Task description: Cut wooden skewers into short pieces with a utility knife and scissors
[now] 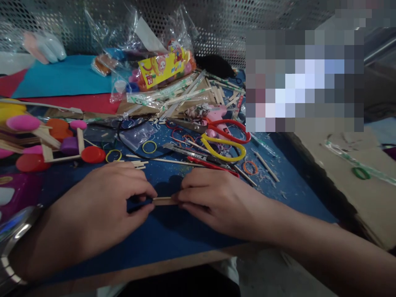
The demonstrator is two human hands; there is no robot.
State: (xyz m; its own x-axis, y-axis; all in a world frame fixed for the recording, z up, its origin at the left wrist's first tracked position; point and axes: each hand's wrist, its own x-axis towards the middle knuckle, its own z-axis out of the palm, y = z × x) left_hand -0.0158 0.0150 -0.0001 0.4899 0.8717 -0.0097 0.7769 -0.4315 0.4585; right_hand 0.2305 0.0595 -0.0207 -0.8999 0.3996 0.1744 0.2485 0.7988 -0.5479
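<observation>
Between my hands a short flat wooden stick is held level above the blue tabletop. My left hand pinches its left end between thumb and index finger. Its right end sits in the fingertips of my right hand; both tips of the stick are hidden by fingers. Just beyond the left knuckles lie several thin wooden sticks. Past my right hand are a utility knife and scissors with one red and one yellow handle loop.
At the left stands a stick structure with coloured caps, beside a purple object. Rubber bands and shavings are scattered about. Farther back are wooden-stick scraps, blue sheet and a plastic bag with a yellow label. Cardboard lies right.
</observation>
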